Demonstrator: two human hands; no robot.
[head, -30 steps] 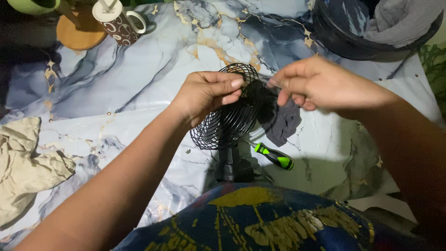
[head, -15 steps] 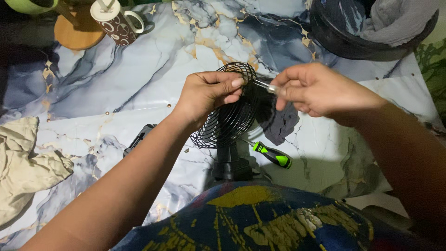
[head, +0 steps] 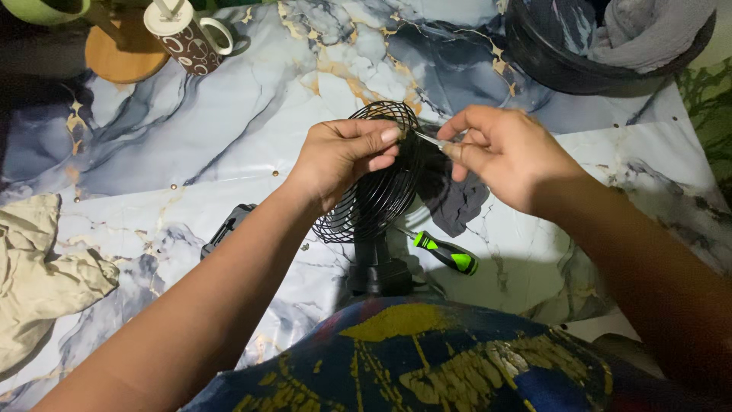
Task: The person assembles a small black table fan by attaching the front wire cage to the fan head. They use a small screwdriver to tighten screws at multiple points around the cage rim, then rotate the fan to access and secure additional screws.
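A fan guard (head: 374,179) of thin black wire, metal with a slight sheen, is gripped by the left hand (head: 343,156); a slim, shiny metal shaft (head: 428,138) is pinched by the right hand (head: 499,156); the fan's base (head: 379,271) is seen as matt black plastic; a screwdriver handle (head: 446,253) of green and black plastic, fairly glossy, is laid on the smooth, glossy marble-patterned sheet (head: 229,130); dark grey cloth (head: 457,202), soft and matt, is spread beside it; crumpled beige cloth (head: 38,275) is seen at the left; a glazed ceramic mug (head: 187,38) is stood by a smooth wooden disc (head: 122,57); a dark plastic tub (head: 549,57) is filled with grey cloth.
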